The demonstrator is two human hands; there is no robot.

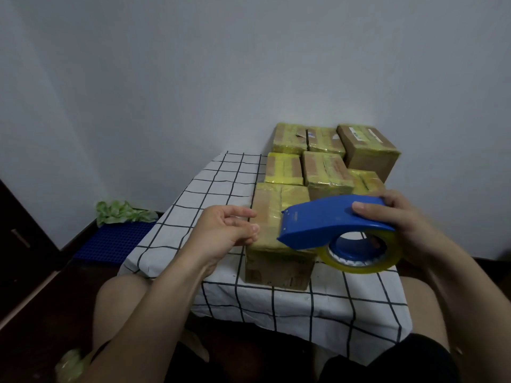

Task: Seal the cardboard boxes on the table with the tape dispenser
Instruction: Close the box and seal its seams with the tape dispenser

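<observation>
My right hand (403,217) grips a blue tape dispenser (326,222) holding a roll of yellowish clear tape (365,261), raised over the nearest cardboard box (276,244). That box stands at the table's front edge, its top covered in yellowish tape. My left hand (229,228) hovers at the box's left side, fingers loosely curled, holding nothing; whether it touches the box is unclear. Several more taped boxes (323,167) are packed together behind it, reaching to the wall.
A small table under a white cloth with a black grid (210,194) stands against the grey wall. On the dark floor to the left lie a blue mat (116,241) and green crumpled material (121,212). My knees flank the table's front.
</observation>
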